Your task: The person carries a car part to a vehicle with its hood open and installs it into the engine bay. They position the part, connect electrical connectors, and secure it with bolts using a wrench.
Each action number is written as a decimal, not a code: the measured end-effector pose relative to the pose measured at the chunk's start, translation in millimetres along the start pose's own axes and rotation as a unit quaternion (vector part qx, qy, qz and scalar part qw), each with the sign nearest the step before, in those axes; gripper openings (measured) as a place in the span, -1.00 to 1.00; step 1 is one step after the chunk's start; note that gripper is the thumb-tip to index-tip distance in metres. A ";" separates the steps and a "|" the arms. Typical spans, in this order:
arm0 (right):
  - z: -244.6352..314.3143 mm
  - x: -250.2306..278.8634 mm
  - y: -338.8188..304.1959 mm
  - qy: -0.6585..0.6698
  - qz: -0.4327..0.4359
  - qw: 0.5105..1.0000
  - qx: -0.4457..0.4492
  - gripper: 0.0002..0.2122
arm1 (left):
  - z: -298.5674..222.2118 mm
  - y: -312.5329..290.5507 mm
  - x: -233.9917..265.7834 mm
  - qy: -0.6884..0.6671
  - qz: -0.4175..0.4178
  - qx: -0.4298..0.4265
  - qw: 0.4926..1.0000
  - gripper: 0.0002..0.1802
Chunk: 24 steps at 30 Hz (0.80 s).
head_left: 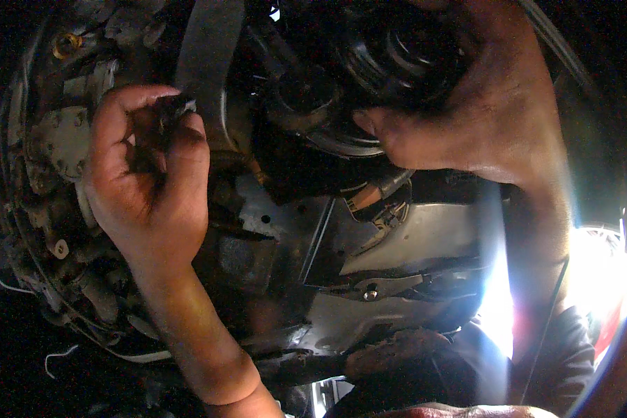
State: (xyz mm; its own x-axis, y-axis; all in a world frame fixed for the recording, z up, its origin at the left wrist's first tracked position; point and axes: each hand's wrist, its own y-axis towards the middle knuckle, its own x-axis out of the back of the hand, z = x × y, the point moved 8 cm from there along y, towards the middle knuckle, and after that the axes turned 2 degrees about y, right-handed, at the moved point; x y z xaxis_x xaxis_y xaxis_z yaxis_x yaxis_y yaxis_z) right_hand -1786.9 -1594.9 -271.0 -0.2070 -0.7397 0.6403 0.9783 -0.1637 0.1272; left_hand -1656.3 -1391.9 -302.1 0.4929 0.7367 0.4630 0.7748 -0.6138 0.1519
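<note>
My left hand (153, 167) is raised at the left, its thumb and forefinger pinched together on a small dark piece (173, 111) with a pale tip. The piece is too dim to name more closely. At the upper right, my right hand (467, 125) reaches up and lies curled against a black round ringed part (397, 56) of the vehicle. Its thumb presses near the lower side of that part, while the other fingers are mostly lost in shadow. Just left of the thumb sits a dark rounded joint or cap (303, 97).
Greasy metal castings (59, 143) line the left side. Below my right hand hang a connector with wires (383, 209) and a pale metal panel (425, 233). Pliers (373, 291) lie lower in the middle. A bright lamp glare (599, 279) washes out the right edge.
</note>
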 end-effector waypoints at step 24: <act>-1.6 -10.2 -3.4 -0.006 0.012 1.000 -0.021 -0.41 | 9.7 -4.1 9.0 0.015 0.003 0.030 0.999 -0.74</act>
State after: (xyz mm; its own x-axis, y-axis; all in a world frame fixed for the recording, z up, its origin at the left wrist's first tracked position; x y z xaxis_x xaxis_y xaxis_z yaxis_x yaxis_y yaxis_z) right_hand -1788.1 -1587.9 -279.2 -0.1826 -0.7355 0.6524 0.9817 -0.1727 0.0801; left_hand -1651.2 -1379.9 -307.0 0.4857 0.7234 0.4906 0.7949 -0.5990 0.0964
